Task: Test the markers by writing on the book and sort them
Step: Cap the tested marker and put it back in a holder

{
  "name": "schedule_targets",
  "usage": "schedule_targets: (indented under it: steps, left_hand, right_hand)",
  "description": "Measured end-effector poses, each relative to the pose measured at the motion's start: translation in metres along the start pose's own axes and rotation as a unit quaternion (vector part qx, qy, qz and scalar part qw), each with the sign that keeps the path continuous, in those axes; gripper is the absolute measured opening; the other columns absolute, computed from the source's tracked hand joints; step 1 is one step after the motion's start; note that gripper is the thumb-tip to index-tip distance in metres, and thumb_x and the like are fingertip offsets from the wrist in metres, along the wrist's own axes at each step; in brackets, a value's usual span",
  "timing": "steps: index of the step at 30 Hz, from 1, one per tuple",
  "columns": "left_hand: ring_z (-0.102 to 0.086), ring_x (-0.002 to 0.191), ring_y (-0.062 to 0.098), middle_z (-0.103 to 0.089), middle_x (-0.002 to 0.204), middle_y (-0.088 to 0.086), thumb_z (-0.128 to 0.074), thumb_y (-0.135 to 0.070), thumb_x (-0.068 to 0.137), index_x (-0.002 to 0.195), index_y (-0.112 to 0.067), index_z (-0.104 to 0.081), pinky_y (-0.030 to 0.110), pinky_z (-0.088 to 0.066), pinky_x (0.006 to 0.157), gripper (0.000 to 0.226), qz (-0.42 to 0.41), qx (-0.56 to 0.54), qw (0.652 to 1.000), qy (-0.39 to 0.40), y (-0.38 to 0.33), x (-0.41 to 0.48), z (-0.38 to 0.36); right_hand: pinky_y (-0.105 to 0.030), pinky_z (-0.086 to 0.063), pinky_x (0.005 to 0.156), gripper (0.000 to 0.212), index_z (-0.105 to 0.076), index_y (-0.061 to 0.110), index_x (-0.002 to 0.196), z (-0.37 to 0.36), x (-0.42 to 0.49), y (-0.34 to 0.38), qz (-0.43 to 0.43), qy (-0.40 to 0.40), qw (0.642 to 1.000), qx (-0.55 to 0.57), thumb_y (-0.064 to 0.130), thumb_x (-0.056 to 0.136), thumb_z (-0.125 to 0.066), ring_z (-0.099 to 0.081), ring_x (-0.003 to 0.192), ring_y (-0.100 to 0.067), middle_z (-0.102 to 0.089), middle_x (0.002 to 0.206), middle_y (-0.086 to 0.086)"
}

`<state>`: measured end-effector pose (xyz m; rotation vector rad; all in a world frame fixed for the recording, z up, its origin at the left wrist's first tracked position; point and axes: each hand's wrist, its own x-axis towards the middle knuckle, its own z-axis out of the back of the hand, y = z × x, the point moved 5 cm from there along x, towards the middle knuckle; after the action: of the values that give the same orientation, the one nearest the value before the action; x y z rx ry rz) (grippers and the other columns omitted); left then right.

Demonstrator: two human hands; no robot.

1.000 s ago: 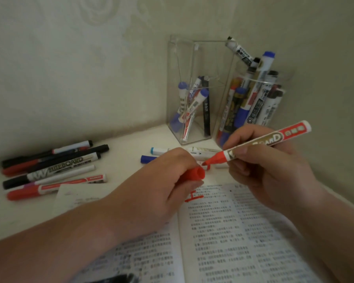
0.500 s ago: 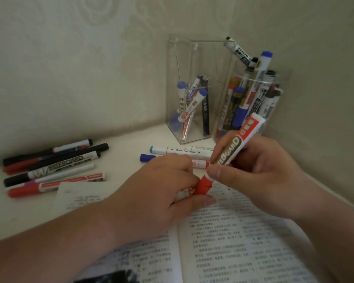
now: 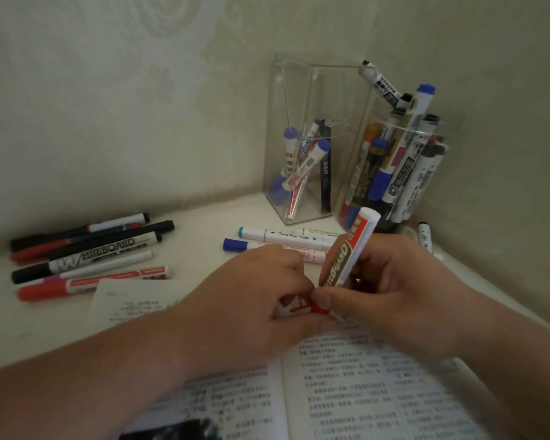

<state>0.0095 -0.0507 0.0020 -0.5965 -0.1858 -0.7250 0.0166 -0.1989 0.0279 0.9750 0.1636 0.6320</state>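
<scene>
Right hand (image 3: 404, 290) fingers wrap the red marker (image 3: 350, 252) mid-barrel, centre frame, tip down over the book (image 3: 362, 392). Left hand (image 3: 251, 300) curls in, pinching the red cap (image 3: 318, 308). Light, stiff, smooth plastic (slippery, I'd judge), so hold the labelled barrel near the tip.

A cream wall (image 3: 108, 106) is standing beyond the left hand (image 3: 251, 300) and is showing a faint embossed swirl pattern. A second wall (image 3: 505, 138) is rising beyond the right hand (image 3: 404, 290). Both are meeting in a corner (image 3: 378, 33). A white tabletop (image 3: 197, 223) is running beneath both hands to the walls. Dim, even light is falling; a soft shadow (image 3: 172, 203) is lying along the wall base.
</scene>
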Motion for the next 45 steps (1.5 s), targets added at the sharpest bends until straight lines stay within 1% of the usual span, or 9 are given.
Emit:
schedule_targets:
  steps: [8,12,15,22,26,30,35,38,45]
  left_hand:
    - [-0.051,0.086,-0.003,-0.048,0.083,-0.031,-0.061,-0.051,0.089,0.093,-0.041,-0.057,0.012,-0.036,0.074,0.012,-0.012,-0.052,0.999,-0.009,-0.002,-0.002,0.000]
    - [-0.051,0.092,-0.004,-0.051,0.090,-0.030,-0.058,-0.055,0.089,0.088,-0.039,-0.058,0.011,-0.036,0.076,0.016,0.005,-0.029,0.999,-0.031,0.003,-0.003,0.002]
    - [-0.050,0.092,-0.003,-0.053,0.088,-0.022,-0.054,-0.064,0.088,0.083,-0.031,-0.065,0.013,-0.037,0.077,0.034,0.013,-0.005,0.999,-0.050,0.006,-0.004,0.003]
    - [-0.052,0.091,0.006,-0.051,0.097,-0.020,-0.051,-0.068,0.087,0.122,-0.045,-0.053,0.015,-0.039,0.076,0.042,0.050,-0.046,0.982,-0.177,0.008,-0.006,0.019]
    - [-0.053,0.093,0.007,-0.052,0.102,-0.021,-0.055,-0.056,0.088,0.122,-0.044,-0.049,0.018,-0.041,0.077,0.037,0.069,-0.037,0.973,-0.218,0.015,-0.006,0.023]
    - [-0.054,0.093,0.005,-0.051,0.101,-0.024,-0.056,-0.049,0.088,0.115,-0.043,-0.052,0.015,-0.040,0.078,0.027,0.062,-0.016,0.977,-0.205,0.013,-0.006,0.024]
    - [-0.055,0.092,0.003,-0.052,0.102,-0.025,-0.060,-0.042,0.088,0.102,-0.042,-0.055,0.022,-0.045,0.074,0.015,0.069,0.004,0.980,-0.185,0.008,0.000,0.032]
    - [-0.055,0.100,0.002,-0.052,0.108,-0.025,-0.070,-0.032,0.089,0.098,-0.044,-0.056,0.020,-0.044,0.076,0.020,0.099,-0.006,0.979,-0.179,0.006,0.009,0.047]
    - [-0.039,0.130,0.000,-0.048,0.141,-0.018,-0.064,-0.038,0.092,0.133,-0.032,-0.059,0.010,-0.028,0.104,0.043,0.058,0.099,0.992,-0.047,-0.003,0.068,0.081]
  right_hand:
    - [-0.053,-0.059,0.078,0.020,-0.074,0.036,0.099,-0.008,-0.001,-0.006,-0.019,-0.030,0.999,-0.003,0.020,0.088,-0.078,-0.070,0.081,-0.028,-0.075,0.088,0.000]
    - [-0.033,-0.060,0.067,0.013,-0.071,0.031,0.093,-0.001,-0.005,-0.002,0.000,-0.136,0.987,0.085,0.023,0.087,-0.080,-0.066,0.071,-0.020,-0.069,0.080,-0.007]
    - [-0.019,-0.041,0.053,0.010,-0.069,0.019,0.086,0.010,-0.007,0.007,0.053,-0.202,0.974,0.085,0.028,0.085,-0.073,-0.049,0.059,-0.010,-0.057,0.075,-0.016]
    - [-0.024,-0.048,0.041,0.013,-0.065,0.010,0.078,0.047,-0.015,0.024,0.023,-0.371,0.922,0.105,0.008,0.087,-0.074,-0.061,0.047,-0.021,-0.068,0.063,-0.016]
    - [-0.027,-0.056,0.044,0.011,-0.065,0.012,0.085,0.066,-0.005,0.035,-0.005,-0.420,0.904,0.073,0.008,0.091,-0.073,-0.071,0.055,-0.024,-0.073,0.070,-0.011]
    - [-0.021,-0.047,0.036,0.012,-0.062,0.011,0.086,0.076,0.003,0.042,-0.035,-0.435,0.898,0.062,0.012,0.093,-0.072,-0.068,0.051,-0.028,-0.070,0.074,-0.015]
    - [-0.038,-0.056,0.045,0.012,-0.061,0.011,0.086,0.077,0.006,0.047,-0.007,-0.440,0.897,0.038,0.010,0.094,-0.070,-0.066,0.052,-0.032,-0.067,0.070,-0.015]
    - [-0.028,-0.050,0.039,0.012,-0.061,0.009,0.085,0.079,0.006,0.046,0.007,-0.439,0.897,0.048,0.008,0.095,-0.068,-0.058,0.047,-0.031,-0.063,0.073,-0.019]
    - [-0.028,-0.058,0.051,0.013,-0.062,0.018,0.085,0.085,0.006,0.038,0.018,-0.455,0.888,0.059,0.013,0.094,-0.071,-0.070,0.062,-0.026,-0.071,0.078,-0.007]
